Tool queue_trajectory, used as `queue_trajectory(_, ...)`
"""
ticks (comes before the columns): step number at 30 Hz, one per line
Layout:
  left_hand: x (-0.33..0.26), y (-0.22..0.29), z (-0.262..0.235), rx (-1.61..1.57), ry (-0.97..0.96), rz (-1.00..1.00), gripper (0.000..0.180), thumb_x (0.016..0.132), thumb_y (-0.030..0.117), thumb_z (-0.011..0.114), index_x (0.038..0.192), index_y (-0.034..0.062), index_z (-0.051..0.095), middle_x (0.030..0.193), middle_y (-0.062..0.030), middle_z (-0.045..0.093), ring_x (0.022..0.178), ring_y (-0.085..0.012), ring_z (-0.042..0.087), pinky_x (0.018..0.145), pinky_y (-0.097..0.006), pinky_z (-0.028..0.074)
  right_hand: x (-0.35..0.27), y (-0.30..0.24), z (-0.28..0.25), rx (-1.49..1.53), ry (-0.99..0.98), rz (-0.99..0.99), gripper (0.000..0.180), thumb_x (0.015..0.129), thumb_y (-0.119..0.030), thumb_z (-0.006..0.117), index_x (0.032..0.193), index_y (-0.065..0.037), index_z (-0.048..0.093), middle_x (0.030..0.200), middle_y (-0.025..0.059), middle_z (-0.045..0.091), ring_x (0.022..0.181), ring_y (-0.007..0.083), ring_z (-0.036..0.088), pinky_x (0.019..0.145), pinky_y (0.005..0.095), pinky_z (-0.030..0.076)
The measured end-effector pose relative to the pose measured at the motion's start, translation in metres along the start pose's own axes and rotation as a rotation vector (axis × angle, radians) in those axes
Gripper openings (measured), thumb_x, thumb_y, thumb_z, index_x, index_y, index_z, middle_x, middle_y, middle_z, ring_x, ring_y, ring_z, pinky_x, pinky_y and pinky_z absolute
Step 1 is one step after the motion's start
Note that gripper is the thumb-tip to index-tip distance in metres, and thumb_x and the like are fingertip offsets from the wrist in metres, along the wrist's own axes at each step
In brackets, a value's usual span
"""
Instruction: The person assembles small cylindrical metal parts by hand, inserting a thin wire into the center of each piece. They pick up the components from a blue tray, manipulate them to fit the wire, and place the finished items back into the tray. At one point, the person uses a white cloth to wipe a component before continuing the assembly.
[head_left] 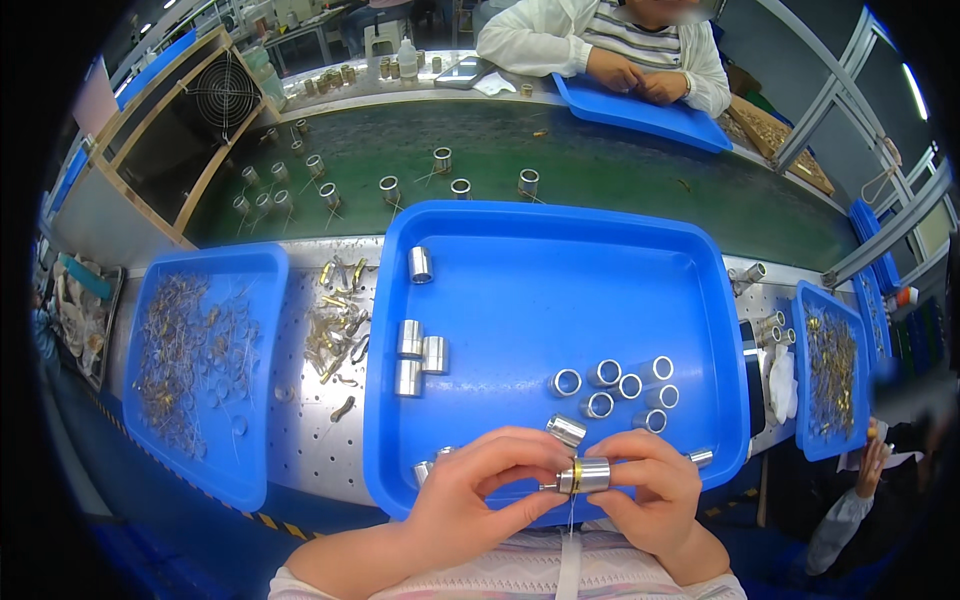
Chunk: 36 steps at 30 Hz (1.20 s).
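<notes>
A silvery metal cylinder (596, 474) with a yellow band and thin wires hanging from it lies sideways between my hands, over the near edge of the large blue tray (480, 215). My left hand (485, 485) pinches its left end, where a narrow stem sticks out. The fingers and thumb of my right hand (655, 488) close on its right end. Just beyond my fingertips, a loose metal cylinder (566, 431) lies tilted in the tray. Several open-topped metal sleeves (604, 373) stand behind it. More cylinders (410, 338) are at the tray's left side.
A blue tray of wire parts (277, 300) stands left, with loose brass-coloured pieces (335, 330) beside it. Another blue tray (860, 330) holds small parts at right. Beyond runs a green belt (480, 130) carrying metal sleeves with wires. A person (620, 60) sits across it, hands over a blue tray.
</notes>
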<state>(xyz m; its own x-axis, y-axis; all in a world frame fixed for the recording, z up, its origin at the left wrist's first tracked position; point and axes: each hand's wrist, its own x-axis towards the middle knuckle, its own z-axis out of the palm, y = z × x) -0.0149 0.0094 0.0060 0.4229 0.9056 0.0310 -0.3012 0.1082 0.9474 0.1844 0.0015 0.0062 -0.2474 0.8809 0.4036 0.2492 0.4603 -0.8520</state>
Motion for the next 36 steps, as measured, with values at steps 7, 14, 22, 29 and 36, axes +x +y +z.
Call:
queue_trajectory(7,-0.003,0.005,-0.001,-0.066,0.072,-0.237,0.037,0.073,-0.012,0.067,0.107,-0.0040,0.057,0.110,-0.0168,0.055,0.098,-0.0212,0.059,0.088,-0.033,0.051,-0.001,0.001,0.001,-0.052,0.003,-0.084,0.026,0.063,-0.001,0.077,0.088,-0.001,0.067,0.098,0.0138,0.064,0.083,0.0256,0.062,0.069,0.0308,0.050)
queue_trajectory(14,0.001,0.001,-0.007,0.587,-0.019,0.364,0.033,0.070,-0.007,0.073,0.100,-0.0029,0.061,0.111,-0.0170,0.056,0.095,-0.0205,0.060,0.084,-0.031,0.052,-0.003,-0.001,0.000,0.142,-0.009,0.119,0.025,0.065,-0.001,0.077,0.088,0.000,0.067,0.096,0.0144,0.063,0.079,0.0229,0.062,0.067,0.0297,0.049)
queue_trajectory(22,-0.003,0.002,-0.003,0.058,0.025,-0.062,0.038,0.073,-0.011,0.067,0.109,-0.0048,0.055,0.111,-0.0161,0.053,0.098,-0.0199,0.058,0.086,-0.031,0.051,-0.001,-0.002,0.001,-0.067,0.012,-0.037,0.025,0.064,-0.002,0.078,0.087,0.000,0.068,0.096,0.0142,0.063,0.077,0.0226,0.061,0.065,0.0287,0.049)
queue_trajectory(29,-0.005,-0.004,-0.003,0.003,0.035,-0.016,0.036,0.075,-0.011,0.065,0.109,-0.0047,0.054,0.112,-0.0151,0.052,0.098,-0.0187,0.058,0.087,-0.030,0.051,0.000,-0.004,0.004,-0.079,0.014,-0.055,0.026,0.063,-0.002,0.079,0.086,0.000,0.068,0.097,0.0144,0.062,0.077,0.0232,0.061,0.066,0.0295,0.049)
queue_trajectory(36,-0.005,-0.004,-0.001,0.033,-0.011,-0.047,0.040,0.073,-0.009,0.068,0.111,-0.0046,0.054,0.112,-0.0147,0.053,0.099,-0.0203,0.059,0.091,-0.033,0.050,-0.003,-0.001,0.008,-0.009,0.008,-0.039,0.023,0.063,-0.002,0.079,0.083,0.000,0.067,0.097,0.0153,0.064,0.082,0.0255,0.064,0.068,0.0302,0.051)
